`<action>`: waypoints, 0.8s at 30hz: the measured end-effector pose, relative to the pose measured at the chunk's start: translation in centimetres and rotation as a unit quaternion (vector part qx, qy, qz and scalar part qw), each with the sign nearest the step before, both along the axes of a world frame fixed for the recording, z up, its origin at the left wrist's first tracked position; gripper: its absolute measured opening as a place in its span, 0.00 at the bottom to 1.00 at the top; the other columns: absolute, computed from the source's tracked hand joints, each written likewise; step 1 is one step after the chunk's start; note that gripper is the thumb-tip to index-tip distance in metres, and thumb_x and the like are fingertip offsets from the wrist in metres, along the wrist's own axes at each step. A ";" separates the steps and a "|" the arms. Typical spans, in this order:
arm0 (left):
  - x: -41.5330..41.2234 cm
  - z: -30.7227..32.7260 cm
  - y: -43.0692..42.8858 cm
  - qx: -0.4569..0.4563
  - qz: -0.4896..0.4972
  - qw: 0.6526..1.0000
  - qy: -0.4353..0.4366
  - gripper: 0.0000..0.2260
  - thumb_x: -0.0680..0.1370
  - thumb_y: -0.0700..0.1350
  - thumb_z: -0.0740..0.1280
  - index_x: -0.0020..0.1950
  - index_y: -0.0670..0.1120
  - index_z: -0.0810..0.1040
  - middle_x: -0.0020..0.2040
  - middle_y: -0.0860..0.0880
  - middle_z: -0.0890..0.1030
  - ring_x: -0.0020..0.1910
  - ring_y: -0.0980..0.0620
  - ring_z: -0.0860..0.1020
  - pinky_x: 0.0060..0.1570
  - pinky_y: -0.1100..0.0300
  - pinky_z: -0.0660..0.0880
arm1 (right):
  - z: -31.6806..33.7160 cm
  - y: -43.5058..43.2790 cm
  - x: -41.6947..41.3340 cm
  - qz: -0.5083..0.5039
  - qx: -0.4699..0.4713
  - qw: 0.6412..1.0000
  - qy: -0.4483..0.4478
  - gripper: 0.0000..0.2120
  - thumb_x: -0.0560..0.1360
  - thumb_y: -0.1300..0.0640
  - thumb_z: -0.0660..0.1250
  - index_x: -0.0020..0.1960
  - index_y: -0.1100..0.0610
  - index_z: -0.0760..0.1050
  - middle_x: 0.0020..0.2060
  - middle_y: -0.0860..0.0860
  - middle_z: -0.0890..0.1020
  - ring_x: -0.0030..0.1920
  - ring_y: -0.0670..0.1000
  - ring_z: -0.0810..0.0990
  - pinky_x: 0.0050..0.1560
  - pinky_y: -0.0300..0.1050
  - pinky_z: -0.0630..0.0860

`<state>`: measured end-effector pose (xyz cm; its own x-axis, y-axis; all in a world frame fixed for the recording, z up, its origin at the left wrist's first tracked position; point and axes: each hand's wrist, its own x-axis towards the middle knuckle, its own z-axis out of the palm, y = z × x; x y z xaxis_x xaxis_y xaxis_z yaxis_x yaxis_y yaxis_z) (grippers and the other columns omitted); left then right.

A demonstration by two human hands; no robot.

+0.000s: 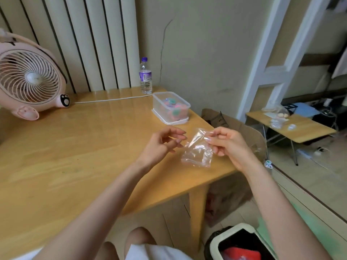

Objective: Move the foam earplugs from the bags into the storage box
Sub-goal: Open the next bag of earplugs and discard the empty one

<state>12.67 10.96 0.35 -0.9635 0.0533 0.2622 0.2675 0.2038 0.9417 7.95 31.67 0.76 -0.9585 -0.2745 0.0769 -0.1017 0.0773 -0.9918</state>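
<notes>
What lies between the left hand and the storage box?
Only bare tabletop in the head view; nothing sits between the left hand and the storage box.

Crinkled clear plastic bag (198, 151), glossy wood table (78, 147)

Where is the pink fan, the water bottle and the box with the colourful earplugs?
pink fan (31, 78): head view, on the round grille's hub.
water bottle (145, 76): head view, on its purple label.
storage box (159, 107): head view, on its clear front wall.

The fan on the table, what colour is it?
Pink, with a black paw print on the fan, seen in the head view.
</notes>
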 end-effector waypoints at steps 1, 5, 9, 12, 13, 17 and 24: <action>0.2 -0.1 1.2 -0.006 -0.013 1.000 0.003 0.09 0.78 0.34 0.62 0.50 0.46 0.77 0.49 0.47 0.82 0.42 0.55 0.80 0.38 0.68 0.74 | -0.5 2.0 0.9 0.015 0.003 1.000 -0.012 0.07 0.71 0.69 0.69 0.49 0.67 0.75 0.33 0.56 0.78 0.27 0.47 0.72 0.24 0.35 0.67; 1.2 -0.8 6.5 -0.021 -0.082 0.996 0.040 0.07 0.78 0.36 0.63 0.48 0.48 0.77 0.45 0.49 0.83 0.41 0.56 0.79 0.40 0.69 0.73 | -3.9 9.5 4.4 0.098 0.085 0.987 -0.092 0.05 0.70 0.69 0.69 0.45 0.65 0.76 0.32 0.56 0.79 0.27 0.48 0.75 0.26 0.35 0.71; 2.2 -2.5 11.2 -0.029 -0.138 0.988 0.060 0.07 0.77 0.34 0.63 0.48 0.44 0.78 0.42 0.51 0.82 0.39 0.59 0.78 0.42 0.69 0.74 | -12.5 14.4 6.8 0.070 0.183 0.959 -0.206 0.03 0.72 0.70 0.68 0.43 0.65 0.76 0.31 0.56 0.80 0.27 0.49 0.76 0.27 0.37 0.72; 2.5 -3.5 13.1 -0.019 -0.150 0.987 0.053 0.08 0.78 0.33 0.62 0.48 0.45 0.77 0.42 0.51 0.82 0.40 0.56 0.79 0.41 0.69 0.73 | -22.4 17.1 8.2 -0.098 0.179 0.931 -0.303 0.04 0.72 0.72 0.67 0.41 0.66 0.76 0.29 0.58 0.79 0.25 0.51 0.77 0.29 0.42 0.76; 2.6 -3.8 13.5 -0.019 -0.151 0.987 0.051 0.08 0.78 0.33 0.62 0.47 0.45 0.77 0.43 0.50 0.83 0.40 0.56 0.79 0.42 0.69 0.73 | -25.6 17.9 8.7 -0.160 0.159 0.916 -0.333 0.04 0.72 0.73 0.66 0.42 0.67 0.76 0.28 0.59 0.79 0.24 0.51 0.78 0.30 0.43 0.78; 2.5 -5.0 14.9 -0.038 -0.154 0.986 0.043 0.08 0.78 0.34 0.62 0.49 0.43 0.78 0.44 0.48 0.83 0.41 0.54 0.80 0.47 0.62 0.77 | -34.3 19.8 10.6 -0.288 0.069 0.854 -0.428 0.03 0.73 0.75 0.64 0.47 0.71 0.74 0.35 0.64 0.79 0.24 0.55 0.81 0.22 0.42 0.77; 1.5 -5.4 16.3 -0.050 -0.151 0.987 0.035 0.07 0.79 0.33 0.61 0.53 0.40 0.76 0.45 0.45 0.83 0.39 0.54 0.80 0.46 0.63 0.76 | -32.5 19.9 9.1 -0.294 0.074 0.863 -0.404 0.13 0.74 0.68 0.67 0.58 0.66 0.74 0.46 0.60 0.81 0.36 0.54 0.83 0.34 0.43 0.80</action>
<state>14.14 27.22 -5.09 -0.8799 0.3635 0.3060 0.3934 0.1963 0.8982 17.02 51.56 -31.76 -0.6602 0.3280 -0.6757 0.7183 0.0130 -0.6956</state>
